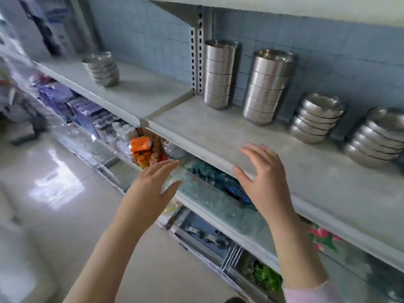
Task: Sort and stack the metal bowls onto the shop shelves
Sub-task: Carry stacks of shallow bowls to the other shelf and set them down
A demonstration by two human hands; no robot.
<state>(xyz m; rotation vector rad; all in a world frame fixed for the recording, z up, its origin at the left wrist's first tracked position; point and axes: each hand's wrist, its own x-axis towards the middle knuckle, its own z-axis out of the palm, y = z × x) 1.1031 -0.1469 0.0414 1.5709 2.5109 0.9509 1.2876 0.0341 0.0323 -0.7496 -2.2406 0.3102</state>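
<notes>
Both hands are raised and empty in the lower middle of the frame. The left hand [153,184] has straight fingers with the thumb apart. The right hand [260,178] has spread, lightly bent fingers over the front edge of the grey shelf [218,132], perhaps touching it; blur hides that. The metal bowls stand along this shelf level in 5 stacks: a low stack [101,69] at upper left, 2 tall stacks [219,74] [269,86] at top centre, and 2 wide stacks [317,119] [376,136] at right.
</notes>
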